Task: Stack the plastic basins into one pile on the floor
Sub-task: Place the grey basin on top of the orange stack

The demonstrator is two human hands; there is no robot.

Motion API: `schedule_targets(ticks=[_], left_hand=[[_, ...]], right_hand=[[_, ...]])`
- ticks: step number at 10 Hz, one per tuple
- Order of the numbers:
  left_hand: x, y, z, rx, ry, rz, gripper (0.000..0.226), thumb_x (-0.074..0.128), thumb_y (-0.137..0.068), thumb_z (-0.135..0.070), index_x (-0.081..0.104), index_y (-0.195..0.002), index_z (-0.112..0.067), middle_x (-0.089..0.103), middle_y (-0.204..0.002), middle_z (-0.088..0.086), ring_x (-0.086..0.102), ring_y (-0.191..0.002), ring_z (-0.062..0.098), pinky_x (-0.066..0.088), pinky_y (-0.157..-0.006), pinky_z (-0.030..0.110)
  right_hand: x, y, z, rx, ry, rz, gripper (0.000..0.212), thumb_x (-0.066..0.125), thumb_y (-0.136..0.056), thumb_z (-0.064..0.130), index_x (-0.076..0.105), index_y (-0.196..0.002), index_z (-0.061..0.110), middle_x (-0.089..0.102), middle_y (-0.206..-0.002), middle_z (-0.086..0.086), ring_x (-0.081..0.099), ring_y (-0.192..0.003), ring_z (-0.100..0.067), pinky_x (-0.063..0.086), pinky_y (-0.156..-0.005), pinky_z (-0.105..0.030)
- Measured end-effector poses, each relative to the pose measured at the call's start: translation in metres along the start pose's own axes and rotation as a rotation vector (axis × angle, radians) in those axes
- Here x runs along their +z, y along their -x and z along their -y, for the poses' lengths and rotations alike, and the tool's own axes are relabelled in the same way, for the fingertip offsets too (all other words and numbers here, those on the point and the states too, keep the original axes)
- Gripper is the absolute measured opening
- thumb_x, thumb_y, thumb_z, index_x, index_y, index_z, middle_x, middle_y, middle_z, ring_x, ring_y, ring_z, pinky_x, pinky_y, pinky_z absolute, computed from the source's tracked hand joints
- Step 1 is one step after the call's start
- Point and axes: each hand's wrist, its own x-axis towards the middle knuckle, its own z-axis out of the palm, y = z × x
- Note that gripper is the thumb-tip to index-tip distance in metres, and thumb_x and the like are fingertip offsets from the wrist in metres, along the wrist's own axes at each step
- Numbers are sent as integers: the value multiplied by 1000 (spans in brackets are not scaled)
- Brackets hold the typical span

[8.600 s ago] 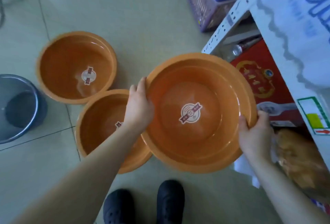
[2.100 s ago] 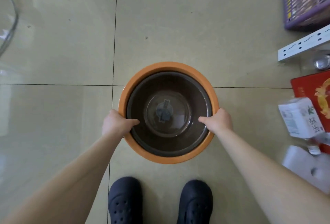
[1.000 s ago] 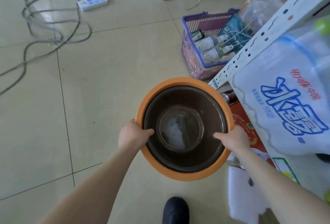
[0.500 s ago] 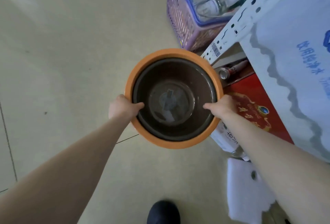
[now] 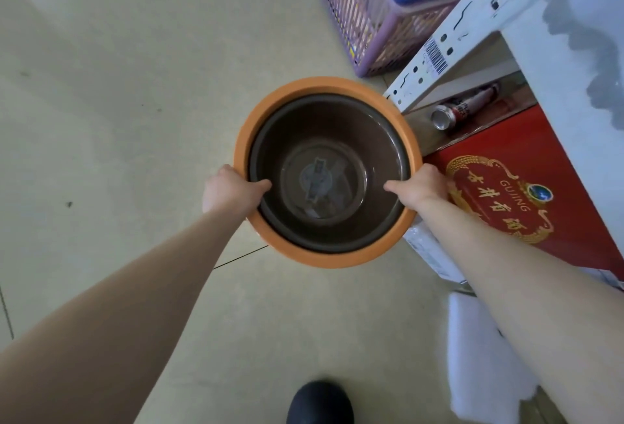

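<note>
Stack: nested plastic basins [image 5: 327, 251], likely light, stiff, slippery
Hold: rim, 9 and 3 o'clock
Left hand [image 5: 229, 192]: clamped on rim
Right hand [image 5: 420, 187]: clamped on rim

Nested basins [image 5: 398, 238] left of shelf [image 5: 449, 49], basket [image 5: 368, 15] behind

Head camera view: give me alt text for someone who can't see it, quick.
Seen from above, the left hand and right hand grip opposite rims of an orange basin with a dark translucent basin nested inside, by a white shelf post. A purple basket and red box flank the post.
</note>
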Motion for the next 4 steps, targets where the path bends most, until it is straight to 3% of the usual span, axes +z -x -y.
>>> schedule_targets(ticks=[1,2,3,4], left_hand=[[-2,2,-2,-11,0,12,42,69,-74,-41,55,-97,-8,67,-89,12,68,-68,30,52,-57,33],[-8,5,-3,-3,-19,53,43,67,-77,-42,58,-96,-5,66,-83,11,65,-59,26,55,-60,33],[-16,12,-3,-5,-36,82,53,66,-76,-47,58,-105,-3,63,-88,11,61,-74,28,47,-59,32],[-33,31,-1,15,-49,68,71,65,-78,-48,46,-128,-2,58,-108,10,56,-95,29,41,-69,33]], right_hand=[[0,-1,-1,-2,2,-1,36,77,-74,26,64,-99,3,70,-101,-14,58,-77,-24,45,-65,-29],[-3,3,-1,-2,-17,32,47,78,-73,32,62,-106,2,68,-106,-14,64,-90,-28,46,-69,-30],[-7,9,-3,11,-56,76,66,77,-71,41,52,-120,4,63,-116,-13,62,-106,-32,48,-77,-34],[-18,30,-3,-23,-55,81,71,74,-74,44,47,-126,5,59,-121,-12,58,-110,-31,44,-76,-33]])
